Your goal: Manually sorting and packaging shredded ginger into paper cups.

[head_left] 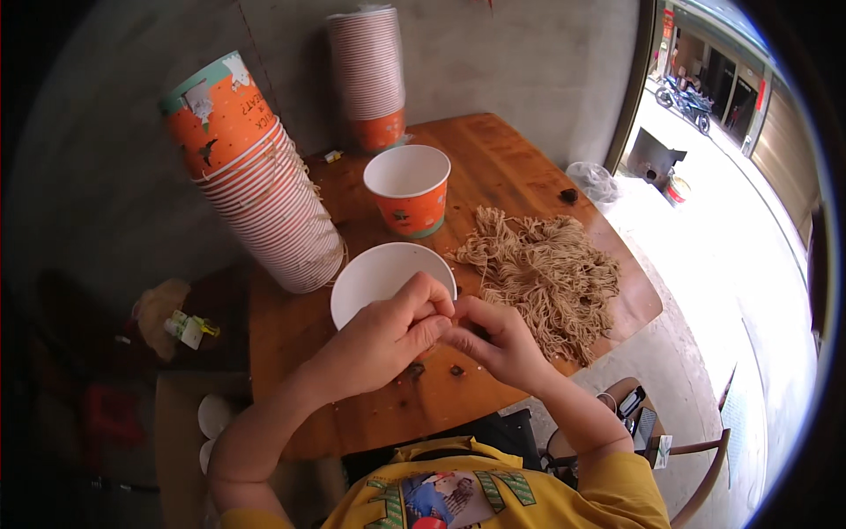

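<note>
Yellow shirt [564,495] nearest; left hand [386,333], right hand [507,348] nearly closed, contents we cannot tell; pinch gently, sparing the bowl [377,275].

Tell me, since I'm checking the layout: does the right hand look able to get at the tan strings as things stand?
Probably yes: the right hand is near the tan strings, with nothing standing between them. It appears to touch the left hand, so it may need to part first.

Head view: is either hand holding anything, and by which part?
Cannot be told: the left hand and right hand meet by the near tub, hiding anything between them.
</note>
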A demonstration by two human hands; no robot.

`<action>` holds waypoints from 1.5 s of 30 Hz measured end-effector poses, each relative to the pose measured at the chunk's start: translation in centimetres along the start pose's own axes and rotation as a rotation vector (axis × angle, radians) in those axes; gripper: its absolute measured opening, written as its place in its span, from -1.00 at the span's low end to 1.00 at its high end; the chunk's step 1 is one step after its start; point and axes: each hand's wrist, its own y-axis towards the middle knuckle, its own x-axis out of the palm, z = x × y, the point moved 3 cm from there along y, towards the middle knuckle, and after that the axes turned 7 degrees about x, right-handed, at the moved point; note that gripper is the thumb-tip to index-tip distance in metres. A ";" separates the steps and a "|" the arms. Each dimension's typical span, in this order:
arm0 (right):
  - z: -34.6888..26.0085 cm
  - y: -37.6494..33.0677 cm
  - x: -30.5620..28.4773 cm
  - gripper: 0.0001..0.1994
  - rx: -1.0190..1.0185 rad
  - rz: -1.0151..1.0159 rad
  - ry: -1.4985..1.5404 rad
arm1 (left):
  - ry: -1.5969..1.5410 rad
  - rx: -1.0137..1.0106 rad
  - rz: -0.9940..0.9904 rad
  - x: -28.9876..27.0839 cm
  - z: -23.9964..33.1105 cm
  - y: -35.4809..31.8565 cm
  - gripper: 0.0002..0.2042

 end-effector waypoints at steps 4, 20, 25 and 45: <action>1.3 -0.5 0.5 -0.84 -0.058 0.042 0.051 | 0.034 0.008 0.134 -1.7 -2.6 -1.9 -0.88; 4.4 -1.3 4.4 -0.88 -0.061 0.172 -0.088 | 0.557 0.115 0.140 -0.5 -6.7 -5.5 -0.81; 5.8 -0.9 5.8 -0.86 0.067 0.183 0.009 | 0.527 0.042 0.163 0.6 -6.8 -4.5 -0.77; 7.0 -0.5 6.4 -0.86 0.093 0.229 0.114 | 0.508 -0.077 0.144 1.0 -6.6 -4.0 -0.63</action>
